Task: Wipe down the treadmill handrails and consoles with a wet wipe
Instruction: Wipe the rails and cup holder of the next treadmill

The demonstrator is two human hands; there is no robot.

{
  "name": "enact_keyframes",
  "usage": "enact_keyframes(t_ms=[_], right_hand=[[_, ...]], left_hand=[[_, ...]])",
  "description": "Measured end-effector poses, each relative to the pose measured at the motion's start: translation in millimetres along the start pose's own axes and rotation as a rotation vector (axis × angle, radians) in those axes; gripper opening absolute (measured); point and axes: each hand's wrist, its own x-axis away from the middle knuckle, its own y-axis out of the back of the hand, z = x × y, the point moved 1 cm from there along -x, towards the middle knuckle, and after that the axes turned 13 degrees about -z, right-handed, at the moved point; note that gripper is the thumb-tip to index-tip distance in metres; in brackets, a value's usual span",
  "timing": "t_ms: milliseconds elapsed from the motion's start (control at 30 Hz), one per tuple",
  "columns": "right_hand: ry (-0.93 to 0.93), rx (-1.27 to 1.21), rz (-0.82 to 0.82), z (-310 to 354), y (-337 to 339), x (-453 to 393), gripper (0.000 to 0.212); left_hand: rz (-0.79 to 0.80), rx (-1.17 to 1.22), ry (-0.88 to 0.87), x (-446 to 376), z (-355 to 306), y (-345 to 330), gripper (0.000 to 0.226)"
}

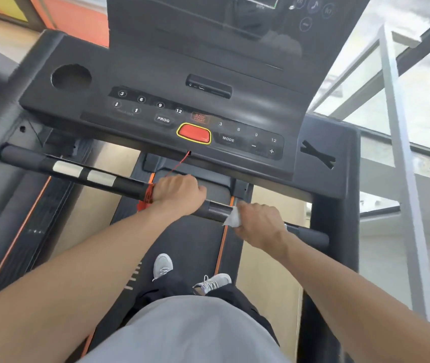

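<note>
The left hand (178,191) grips the black handrail (104,176), fingers curled over it beside a red cord (148,196). The right hand (257,224) holds a white wipe (232,218) wrapped round the same bar. Above sits the console (156,82) with its red button (194,133); below, the belt (195,239) and two grey shoes (163,265).

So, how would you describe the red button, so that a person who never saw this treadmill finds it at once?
Find the dark console across the treadmill's front, above the handrail. Along its near edge runs a row of keys, with PROG left and MODE right. The red button sits between them: the only large red key, ringed in yellow.
</note>
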Motion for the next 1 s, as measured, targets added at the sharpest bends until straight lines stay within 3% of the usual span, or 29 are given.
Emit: enact_keyframes(t_ms=[167,367,433,633,733,900,1000], right_hand=[[-0.095,-0.002,0.129,-65,2,32,0.027],[0.137,-0.138,-0.017,47,9,-27,0.024],[0.181,-0.176,-0.051,57,8,-34,0.027],[0.033,-0.123,0.029,-50,-4,12,0.036],[-0.014,-0.004,-0.056,-80,-5,40,0.034],[-0.01,-0.069,-0.053,-22,-9,13,0.026],[0.069,-0.173,-0.136,31,-10,-13,0.023]], left_hand=[[-0.109,-0.025,0.033,7,-3,2,0.033],[-0.127,-0.043,0.013,4,-4,-4,0.033],[-0.11,-0.044,0.03,4,-5,-3,0.033],[-0.072,-0.044,0.092,10,-10,8,0.028],[-0.089,-0.034,0.098,11,-11,7,0.028],[-0.137,-0.037,0.072,9,-10,2,0.027],[-0.186,-0.043,0.016,10,-5,-6,0.046]])
